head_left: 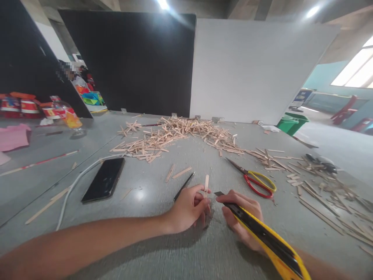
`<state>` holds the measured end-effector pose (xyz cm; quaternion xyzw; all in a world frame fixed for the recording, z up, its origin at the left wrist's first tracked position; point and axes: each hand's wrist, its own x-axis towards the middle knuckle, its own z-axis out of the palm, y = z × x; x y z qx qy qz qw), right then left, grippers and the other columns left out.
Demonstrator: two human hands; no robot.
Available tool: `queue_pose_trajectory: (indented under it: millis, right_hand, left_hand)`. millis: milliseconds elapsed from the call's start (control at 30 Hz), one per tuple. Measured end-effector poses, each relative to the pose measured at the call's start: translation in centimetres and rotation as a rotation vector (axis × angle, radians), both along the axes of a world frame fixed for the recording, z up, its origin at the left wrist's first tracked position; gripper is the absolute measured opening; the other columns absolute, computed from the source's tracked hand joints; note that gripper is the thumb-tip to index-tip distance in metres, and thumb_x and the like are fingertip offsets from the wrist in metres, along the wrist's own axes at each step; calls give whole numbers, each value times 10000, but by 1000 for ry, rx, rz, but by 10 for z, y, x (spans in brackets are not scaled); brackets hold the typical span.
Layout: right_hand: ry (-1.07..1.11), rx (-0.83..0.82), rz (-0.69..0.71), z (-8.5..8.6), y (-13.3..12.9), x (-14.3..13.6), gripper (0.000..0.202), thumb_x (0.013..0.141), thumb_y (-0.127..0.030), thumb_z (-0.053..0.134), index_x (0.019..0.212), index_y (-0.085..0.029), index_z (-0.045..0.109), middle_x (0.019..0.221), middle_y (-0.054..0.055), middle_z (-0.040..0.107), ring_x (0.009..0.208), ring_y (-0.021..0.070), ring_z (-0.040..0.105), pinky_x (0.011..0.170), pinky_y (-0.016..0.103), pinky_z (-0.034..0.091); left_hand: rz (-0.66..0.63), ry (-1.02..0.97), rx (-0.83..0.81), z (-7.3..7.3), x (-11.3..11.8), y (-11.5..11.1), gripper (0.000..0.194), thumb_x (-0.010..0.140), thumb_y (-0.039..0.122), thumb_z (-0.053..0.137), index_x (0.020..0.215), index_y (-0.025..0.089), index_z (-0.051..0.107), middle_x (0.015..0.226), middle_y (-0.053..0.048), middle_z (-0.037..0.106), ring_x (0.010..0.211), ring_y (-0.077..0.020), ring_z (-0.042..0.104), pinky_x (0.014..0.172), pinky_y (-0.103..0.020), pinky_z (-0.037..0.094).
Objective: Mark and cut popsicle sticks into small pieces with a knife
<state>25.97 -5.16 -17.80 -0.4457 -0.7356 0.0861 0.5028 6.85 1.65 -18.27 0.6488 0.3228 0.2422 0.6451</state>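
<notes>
My left hand (188,208) pinches a short wooden stick (206,182), which stands upright above the fingers. Its lower part is partly hidden by my thumb and fingertips. In my right hand (247,217) is a yellow and black utility knife (264,233), its handle running back toward me at lower right. The knife's short blade (219,193) points left, close to the stick but apart from it. Beside my left hand a dark pen (184,186) lies on the grey table (140,249). Two loose wooden sticks (181,172) lie just beyond the pen.
A pile of wooden sticks (175,134) spreads across the back. Scissors (259,182) with red and yellow handles lie to the right, near scattered offcuts (323,210). A phone (104,179), a white cable (70,190) and a bottle (70,116) are at left. Panels (145,66) stand behind.
</notes>
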Motion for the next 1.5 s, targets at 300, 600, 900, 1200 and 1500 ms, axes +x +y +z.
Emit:
queue_pose_trajectory:
  millis: [300,600,900,1200,1500]
  right_hand:
    - [75,-154,9,-9,-5,5,50,955,-229,623,927,-203,654,605,-30,665,429,105,563,426,210,446]
    - [87,-212,63,-13,-4,4,174,954,-191,628,1124,-214,660,619,-47,684,444,112,594,449,215,472]
    - [104,-230,79,-20,0,5,176,975,-197,638,1146,-226,670,674,-33,698,510,121,621,504,235,489]
    - [122,-289,105,-21,3,6,159,978,-214,639,1131,-201,679,675,-26,673,522,123,612,523,240,483]
    - [131,-274,111,-17,6,1,122,966,-202,635,1074,-201,692,620,-44,628,473,105,543,501,229,459]
  left_hand:
    - [-96,3,-8,-2,-1,4,335,990,408,605,1236,199,517,724,28,680,416,-103,595,416,-183,439]
    - [-177,-14,-24,-1,-2,6,269,1012,441,566,1165,225,514,773,22,691,454,-111,621,448,-201,462]
    - [-195,-13,-34,-4,-3,7,277,1023,479,551,1094,227,462,775,14,689,462,-106,620,437,-178,424]
    - [-162,4,41,-5,-2,5,134,1064,354,463,1112,239,413,753,24,670,450,-89,552,428,-173,417]
    - [-143,41,96,-3,-2,4,65,1065,294,437,1085,248,397,685,56,633,442,-89,534,442,-174,416]
